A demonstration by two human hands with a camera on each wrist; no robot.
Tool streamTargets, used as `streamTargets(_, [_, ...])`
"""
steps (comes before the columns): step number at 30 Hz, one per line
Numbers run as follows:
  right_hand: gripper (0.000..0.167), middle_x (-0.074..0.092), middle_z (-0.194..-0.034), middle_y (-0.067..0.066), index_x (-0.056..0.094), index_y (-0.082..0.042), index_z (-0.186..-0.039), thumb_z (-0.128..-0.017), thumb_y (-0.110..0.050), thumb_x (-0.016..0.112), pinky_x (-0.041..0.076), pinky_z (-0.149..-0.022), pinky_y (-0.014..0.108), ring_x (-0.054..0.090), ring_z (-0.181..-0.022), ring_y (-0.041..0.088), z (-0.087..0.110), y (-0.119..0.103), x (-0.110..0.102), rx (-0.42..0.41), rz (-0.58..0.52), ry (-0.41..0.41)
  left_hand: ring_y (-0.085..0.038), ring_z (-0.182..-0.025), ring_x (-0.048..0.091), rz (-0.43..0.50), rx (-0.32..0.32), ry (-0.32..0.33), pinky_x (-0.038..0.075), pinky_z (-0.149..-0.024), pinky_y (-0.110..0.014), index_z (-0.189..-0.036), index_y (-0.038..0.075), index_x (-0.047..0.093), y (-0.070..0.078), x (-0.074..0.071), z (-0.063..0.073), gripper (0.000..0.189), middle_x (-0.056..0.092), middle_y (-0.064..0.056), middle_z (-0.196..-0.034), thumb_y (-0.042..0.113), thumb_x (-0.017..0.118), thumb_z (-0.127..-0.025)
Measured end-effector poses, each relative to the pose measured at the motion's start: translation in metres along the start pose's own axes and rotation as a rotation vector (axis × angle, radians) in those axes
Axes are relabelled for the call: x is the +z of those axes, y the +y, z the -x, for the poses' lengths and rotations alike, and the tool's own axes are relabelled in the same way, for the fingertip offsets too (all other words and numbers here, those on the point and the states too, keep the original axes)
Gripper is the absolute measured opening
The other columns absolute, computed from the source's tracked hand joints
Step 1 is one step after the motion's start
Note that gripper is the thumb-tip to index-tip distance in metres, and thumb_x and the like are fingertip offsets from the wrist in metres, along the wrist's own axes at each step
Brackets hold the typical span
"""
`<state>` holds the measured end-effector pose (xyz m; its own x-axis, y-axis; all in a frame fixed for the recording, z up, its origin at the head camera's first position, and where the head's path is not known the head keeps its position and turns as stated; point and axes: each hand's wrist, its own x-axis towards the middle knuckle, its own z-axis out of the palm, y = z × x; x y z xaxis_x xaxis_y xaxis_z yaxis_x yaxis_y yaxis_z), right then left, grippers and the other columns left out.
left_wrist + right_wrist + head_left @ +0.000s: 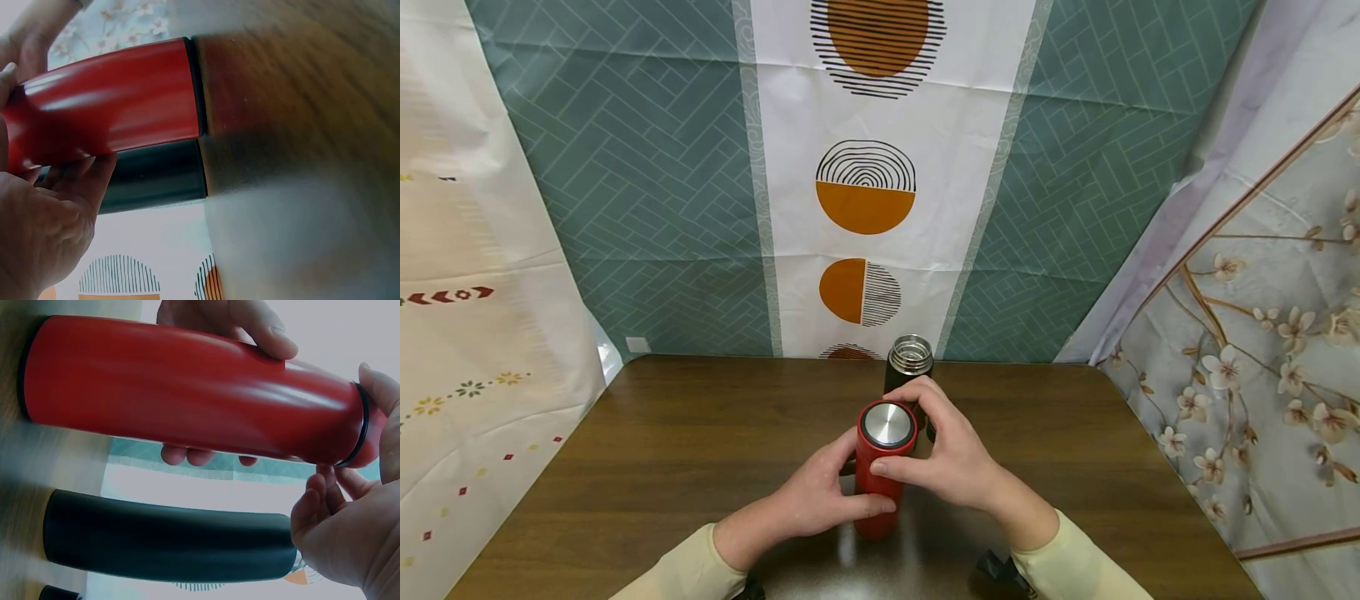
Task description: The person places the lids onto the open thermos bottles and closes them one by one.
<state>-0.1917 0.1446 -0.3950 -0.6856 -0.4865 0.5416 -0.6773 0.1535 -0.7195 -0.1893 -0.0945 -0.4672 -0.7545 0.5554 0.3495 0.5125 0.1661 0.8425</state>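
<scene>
A red thermos bottle (866,477) stands upright on the table, topped by a lid (887,425) with a shiny silver disc. Around its body is my left hand (815,492), thumb across the front and fingers behind. My right hand (953,450) grips the lid at the top, thumb on the near side and fingers on the far side. The right wrist view shows a black ring between the lid and the body (187,387). Just behind stands a black thermos bottle (169,537) without a lid, its bare steel neck (911,353) showing in the head view.
A small black object (59,592) sits beside the black bottle, partly cut off in the right wrist view. The brown wooden table (700,433) ends at a patterned cloth (655,208) behind. Floral cloth (1247,400) hangs along the right side.
</scene>
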Motion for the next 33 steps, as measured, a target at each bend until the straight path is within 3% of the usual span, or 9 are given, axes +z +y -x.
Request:
streamTargets(12, [0.064,0.064,-0.127,-0.002,0.063,-0.021,-0.131,-0.080,-0.025,0.102,0.057,-0.087,0.035,0.065,-0.105,0.019,0.002,0.000,0.005,0.021,0.060,0.059,-0.019,-0.128,0.067,0.007,-0.012,-0.003,0.056,-0.110,-0.048,-0.154,0.038,0.055,0.000,0.000,0.000,0.069,0.068,0.010,-0.143,0.032,0.091,-0.095])
streamTargets(22, [0.071,0.057,-0.147,0.002,0.057,-0.022,-0.158,-0.094,-0.020,0.087,0.050,-0.111,0.039,0.055,-0.135,0.025,0.002,0.006,-0.006,-0.034,-0.034,-0.091,-0.018,-0.129,0.067,0.007,-0.015,-0.007,0.056,-0.110,-0.048,-0.154,0.038,0.054,0.000,0.000,0.001,0.069,0.067,0.010,-0.145,0.033,0.090,-0.096])
streamTargets(28, [0.065,0.057,-0.144,0.005,0.058,-0.018,-0.160,-0.098,-0.016,0.080,0.050,-0.110,0.042,0.055,-0.133,0.029,0.000,0.011,-0.007,-0.058,-0.106,-0.132,-0.018,-0.129,0.067,0.017,-0.037,-0.013,0.056,-0.110,-0.048,-0.154,0.039,0.053,0.001,-0.001,0.001,0.068,0.067,0.011,-0.145,0.035,0.090,-0.096])
streamTargets(33, [0.062,0.059,-0.141,0.004,0.061,-0.020,-0.156,-0.098,-0.016,0.081,0.053,-0.106,0.041,0.057,-0.130,0.027,-0.001,0.011,-0.007,-0.049,-0.103,-0.125,-0.018,-0.130,0.067,0.022,-0.042,-0.018,0.056,-0.110,-0.049,-0.155,0.039,0.052,0.001,-0.001,0.002,0.069,0.066,0.011,-0.146,0.036,0.089,-0.096])
